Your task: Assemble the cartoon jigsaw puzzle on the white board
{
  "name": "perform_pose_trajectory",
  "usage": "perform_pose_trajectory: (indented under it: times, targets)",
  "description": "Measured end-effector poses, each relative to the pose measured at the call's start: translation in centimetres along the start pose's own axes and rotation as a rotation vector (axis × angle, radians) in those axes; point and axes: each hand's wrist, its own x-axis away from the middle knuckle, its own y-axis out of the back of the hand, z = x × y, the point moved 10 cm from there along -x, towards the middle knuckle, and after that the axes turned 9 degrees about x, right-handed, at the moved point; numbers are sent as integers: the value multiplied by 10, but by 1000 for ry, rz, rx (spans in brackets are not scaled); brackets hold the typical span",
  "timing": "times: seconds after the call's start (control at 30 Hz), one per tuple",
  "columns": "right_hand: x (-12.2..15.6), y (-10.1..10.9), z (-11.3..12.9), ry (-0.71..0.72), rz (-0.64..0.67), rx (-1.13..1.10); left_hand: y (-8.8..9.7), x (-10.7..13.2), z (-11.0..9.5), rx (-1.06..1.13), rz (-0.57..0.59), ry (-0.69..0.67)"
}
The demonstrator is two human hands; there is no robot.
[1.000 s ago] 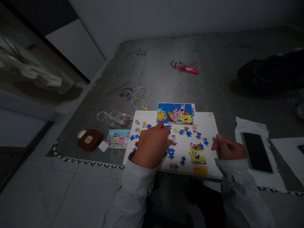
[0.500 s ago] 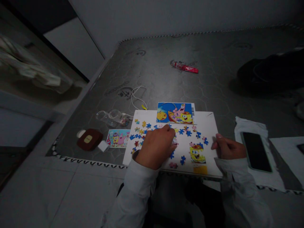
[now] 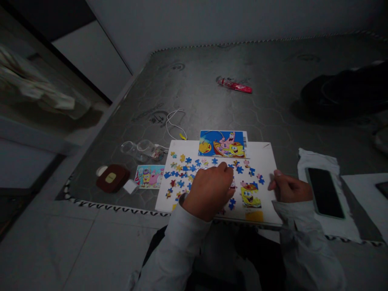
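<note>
A white board (image 3: 263, 159) lies at the near edge of a grey mattress, strewn with several loose jigsaw pieces (image 3: 182, 171), mostly blue. My left hand (image 3: 210, 190) rests palm down on the board's middle, fingers curled, pinching a small piece beside a joined patch with a yellow cartoon face (image 3: 251, 195). My right hand (image 3: 287, 188) grips the board's right edge with its fingers curled. A colourful reference picture (image 3: 222, 144) sits at the board's far edge.
A second cartoon card (image 3: 150, 176), a brown case (image 3: 112, 178), a white cube (image 3: 131, 186), a clear plastic bag (image 3: 142, 150) and a white cable (image 3: 172, 123) lie left. A phone (image 3: 324, 192) on white cloth lies right. A red tube (image 3: 235, 85) and dark bag (image 3: 345, 91) are farther back.
My left hand has slid to the right across the board with a small piece, uncovering the loose pieces on the left. My right hand has stayed on the board's edge.
</note>
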Motion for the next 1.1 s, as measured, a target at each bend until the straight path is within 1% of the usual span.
perform_pose_trajectory:
  times: [0.17, 0.33, 0.5, 0.73, 0.9, 1.1]
  targets:
    - [0, 2, -1, -15, -28, 24, 0, 1, 0, -9, 24, -3]
    - [-1, 0, -2, 13, -6, 37, -1, 1, -1, -10, 26, -7]
    - [-1, 1, -2, 6, -24, 32, -2, 1, 2, -21, 32, 7]
    - [-1, -3, -2, 4, 24, 10, -1, 1, 1, -10, 10, -8]
    - [-2, 0, -1, 20, -5, 16, -1, 1, 2, -10, -7, -5]
    - [0, 0, 1, 16, -14, 24, -3, 1, 1, -16, 17, -6]
